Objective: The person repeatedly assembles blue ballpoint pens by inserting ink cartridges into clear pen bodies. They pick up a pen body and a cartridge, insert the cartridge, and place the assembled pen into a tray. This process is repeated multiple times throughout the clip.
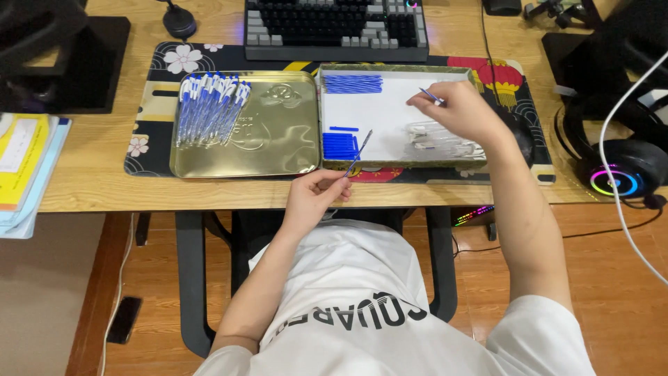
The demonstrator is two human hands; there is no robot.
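My left hand (pixel 316 191) sits at the desk's front edge and pinches a thin blue pen refill (pixel 359 152) that slants up over the white-lined tray (pixel 390 115). My right hand (pixel 456 108) reaches into that tray and holds a second thin blue refill (pixel 431 95) between its fingertips. Under the right hand lie several clear pen barrels (pixel 438 139). A row of blue refills (pixel 353 83) lies at the tray's far left, and small blue caps (pixel 339 146) are heaped at its near left.
A gold tin lid (pixel 278 132) to the left holds several finished blue pens (pixel 209 108). Both stand on a patterned desk mat (pixel 149 139). A keyboard (pixel 336 28) lies behind, headphones (pixel 619 167) at right, papers (pixel 24 167) at left.
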